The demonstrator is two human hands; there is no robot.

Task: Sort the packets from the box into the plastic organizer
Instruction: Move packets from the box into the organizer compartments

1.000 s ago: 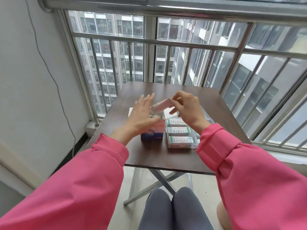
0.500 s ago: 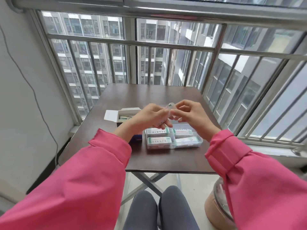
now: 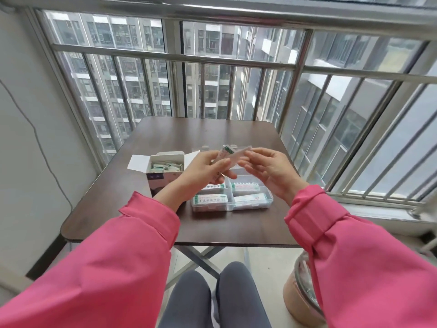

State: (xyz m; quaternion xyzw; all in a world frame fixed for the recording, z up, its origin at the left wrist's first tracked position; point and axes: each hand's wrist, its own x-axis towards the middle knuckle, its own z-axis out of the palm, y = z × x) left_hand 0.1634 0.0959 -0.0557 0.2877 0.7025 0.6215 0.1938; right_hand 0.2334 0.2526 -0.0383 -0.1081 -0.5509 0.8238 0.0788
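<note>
Both hands have lifted slightly above the plastic organizer (image 3: 233,204), left hand (image 3: 208,170) and right hand (image 3: 269,171) together pinching one packet (image 3: 233,156) by its ends, likely squaring it for a free compartment, box (image 3: 165,170) open just left.

Dark brown folding table (image 3: 212,136). On it: open box (image 3: 163,171) at left; clear plastic organizer (image 3: 233,200) just beside it at right, holding packets (image 3: 210,199).
</note>
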